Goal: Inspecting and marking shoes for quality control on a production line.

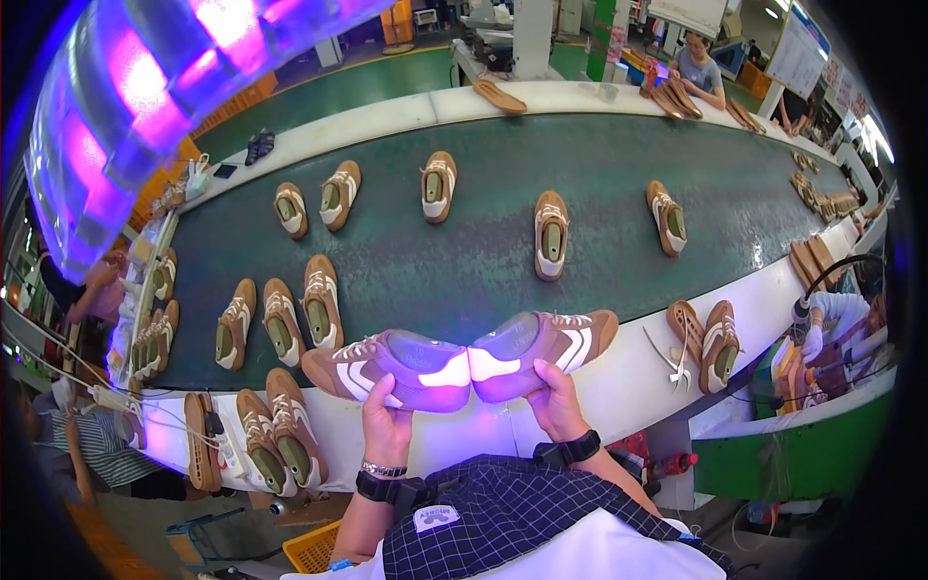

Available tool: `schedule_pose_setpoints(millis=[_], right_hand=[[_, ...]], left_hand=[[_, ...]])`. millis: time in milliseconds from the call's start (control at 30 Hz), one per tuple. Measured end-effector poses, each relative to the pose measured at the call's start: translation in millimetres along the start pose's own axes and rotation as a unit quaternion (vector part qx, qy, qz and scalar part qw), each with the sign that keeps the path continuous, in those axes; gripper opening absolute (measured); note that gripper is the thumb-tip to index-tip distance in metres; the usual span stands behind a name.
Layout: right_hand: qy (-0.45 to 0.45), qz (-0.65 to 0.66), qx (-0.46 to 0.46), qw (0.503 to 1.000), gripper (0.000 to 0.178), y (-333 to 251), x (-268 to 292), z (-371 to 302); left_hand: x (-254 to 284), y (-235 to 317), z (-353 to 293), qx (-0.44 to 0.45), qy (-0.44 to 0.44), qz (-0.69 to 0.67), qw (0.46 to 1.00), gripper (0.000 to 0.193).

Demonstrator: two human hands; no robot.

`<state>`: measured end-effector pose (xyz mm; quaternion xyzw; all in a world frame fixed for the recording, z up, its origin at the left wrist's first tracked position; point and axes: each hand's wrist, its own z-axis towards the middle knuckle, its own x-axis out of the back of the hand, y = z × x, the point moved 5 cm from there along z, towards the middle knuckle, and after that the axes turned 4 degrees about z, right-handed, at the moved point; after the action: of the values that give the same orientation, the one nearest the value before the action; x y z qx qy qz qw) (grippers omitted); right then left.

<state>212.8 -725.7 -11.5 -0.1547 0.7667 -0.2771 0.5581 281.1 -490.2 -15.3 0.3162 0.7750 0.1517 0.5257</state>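
My left hand grips a brown sneaker with white side stripes and white laces, its toe pointing left. In my right hand is a matching sneaker, toe pointing right. The two white heel patches meet, or nearly meet, in the middle under purple light. Both thumbs press on the near sides of the shoes; most of the other fingers are hidden behind them. The pair is held up above the near white ledge and the front edge of the green conveyor belt.
Several sneakers stand on the belt, including one at its middle. A pair sits on the ledge to my left. Rightward are another sneaker, a loose sole and white ties. A purple-lit lamp hangs upper left. Other people work around the belt.
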Motion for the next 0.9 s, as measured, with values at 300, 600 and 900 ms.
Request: schedule_pose_setpoints(millis=[300, 600, 900], right_hand=[[0.001, -0.028, -0.008, 1.000, 0.055, -2, -2, -1], [-0.005, -0.009, -0.028, 1.000, 0.056, 1, 2, -3], [-0.010, 0.111, -0.096, 0.989, 0.054, 8, 19, -7]], left_hand=[[6, -2, 2, 0.010, -0.005, 0.007, 1.000, 0.048], [13, -7, 6, 0.052, 0.000, 0.002, 0.999, 0.047], [3, 5, 128, 0.090, -0.263, 0.017, 0.961, 0.045]])
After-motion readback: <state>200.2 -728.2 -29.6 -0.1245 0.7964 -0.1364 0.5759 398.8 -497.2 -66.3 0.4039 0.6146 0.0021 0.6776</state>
